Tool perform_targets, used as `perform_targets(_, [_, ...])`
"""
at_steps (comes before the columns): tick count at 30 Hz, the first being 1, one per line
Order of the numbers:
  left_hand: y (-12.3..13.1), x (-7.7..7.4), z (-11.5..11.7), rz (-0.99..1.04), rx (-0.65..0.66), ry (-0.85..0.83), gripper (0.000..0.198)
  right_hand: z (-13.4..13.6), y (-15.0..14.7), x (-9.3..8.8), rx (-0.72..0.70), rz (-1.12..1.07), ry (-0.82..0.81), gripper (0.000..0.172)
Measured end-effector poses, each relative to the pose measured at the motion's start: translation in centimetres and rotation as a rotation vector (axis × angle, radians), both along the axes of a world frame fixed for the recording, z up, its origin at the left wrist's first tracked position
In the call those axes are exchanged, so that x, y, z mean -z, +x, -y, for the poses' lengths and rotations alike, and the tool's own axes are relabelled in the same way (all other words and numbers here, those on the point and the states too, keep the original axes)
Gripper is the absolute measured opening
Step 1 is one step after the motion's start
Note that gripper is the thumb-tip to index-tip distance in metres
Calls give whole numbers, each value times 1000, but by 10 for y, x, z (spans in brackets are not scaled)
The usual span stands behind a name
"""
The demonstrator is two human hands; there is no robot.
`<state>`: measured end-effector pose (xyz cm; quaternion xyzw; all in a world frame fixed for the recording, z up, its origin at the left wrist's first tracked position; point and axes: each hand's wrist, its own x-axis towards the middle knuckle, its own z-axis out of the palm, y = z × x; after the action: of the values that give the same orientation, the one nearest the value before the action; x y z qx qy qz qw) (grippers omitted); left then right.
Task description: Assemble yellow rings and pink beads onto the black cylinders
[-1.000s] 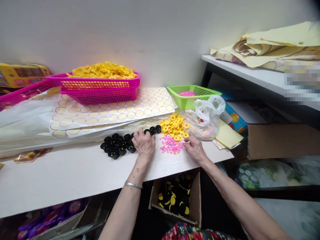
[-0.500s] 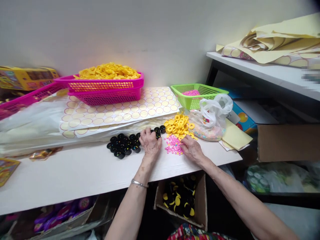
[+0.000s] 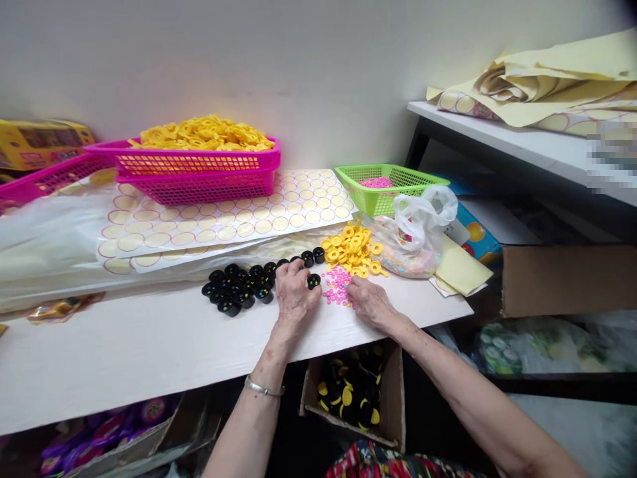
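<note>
My left hand [image 3: 293, 293] curls round a small black cup [image 3: 313, 281], gripping it between thumb and fingers just left of the pink beads. Several more black cups [image 3: 241, 285], some with coloured bits inside, stand grouped to its left and behind it. At the right edge of the loose pink beads [image 3: 336, 287] my right hand [image 3: 371, 302] has its fingertips pinched together; whatever they hold is too small to make out. Yellow ring-shaped plastic pieces [image 3: 351, 247] lie heaped behind the beads.
Pink baskets [image 3: 199, 179] of yellow pieces rest on sticker sheets [image 3: 239, 222] at the back. A green basket [image 3: 393, 199] and a plastic bag of beads [image 3: 413, 255] stand right. Below the table edge sits a cardboard box [image 3: 393, 405] of black-and-yellow pieces.
My left hand has drawn slightly back, and one black cup now shows apart from the row, at its thumb. My right hand stays at the beads. The view has shifted a little.
</note>
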<state>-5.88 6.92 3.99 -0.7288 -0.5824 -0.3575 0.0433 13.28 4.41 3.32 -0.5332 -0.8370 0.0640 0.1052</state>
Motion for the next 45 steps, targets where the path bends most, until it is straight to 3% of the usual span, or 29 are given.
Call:
perform_targets(7, [7,9,31,238,193,-77,13,-8,10,1,78,-256,33,18])
perform_targets(10, [13,13,39,390,195,-228,16,-14,18,2,171,-346,46,18])
perform_targets(13, [17,17,43,562,166,-383,19,-15,19,0,119,-354,-1,17])
perform_targets(17, [21,20,48,697,125,-458,25,-8,10,-5,46,-271,-37,18])
perform_targets(26, [24,21,53,725,163,-421,24,-4,-6,-17,109,34,-69,18])
perform_targets(33, [27,23,64,708,267,-441,25,19,23,-25,302,-60,-388,18])
perform_targets(39, [33,26,64,738,272,-476,27,17,34,-18,490,-223,-420,13])
perform_targets(45, [31,29,62,716,305,-486,30,22,39,-11,355,-360,-342,13])
